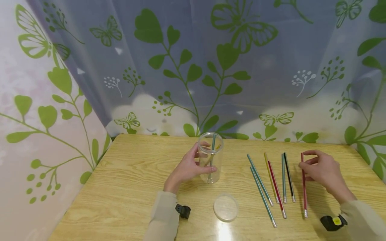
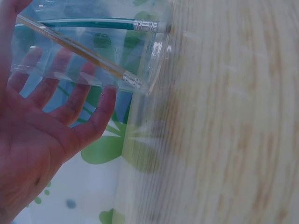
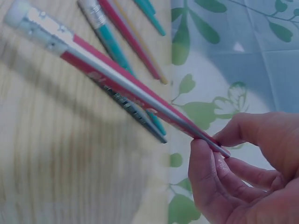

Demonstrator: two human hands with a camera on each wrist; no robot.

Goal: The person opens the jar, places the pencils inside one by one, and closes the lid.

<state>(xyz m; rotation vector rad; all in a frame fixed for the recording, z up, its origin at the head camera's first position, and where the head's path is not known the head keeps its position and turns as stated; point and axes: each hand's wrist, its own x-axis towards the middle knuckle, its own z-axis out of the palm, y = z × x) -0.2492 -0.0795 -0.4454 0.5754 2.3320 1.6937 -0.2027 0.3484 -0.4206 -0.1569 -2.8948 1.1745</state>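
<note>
On the wood-grain surface (image 1: 126, 187), the left hand (image 1: 190, 166) curves widely round a clear jar (image 1: 217, 159), likely light, slick, best held mid-wall, while right of the loose pencils (image 1: 276, 188) the right hand (image 1: 324, 168) pinches a stiff-looking red pencil (image 1: 304, 191) by its eraserless end.

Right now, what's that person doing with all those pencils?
The person's left hand holds a clear jar with a teal pencil and a yellow pencil inside. The right hand pinches a red pencil near the end away from its eraser. Six more pencils lie on the wooden table between the two hands, and a round clear lid lies off the jar, on the near side of it.
</note>
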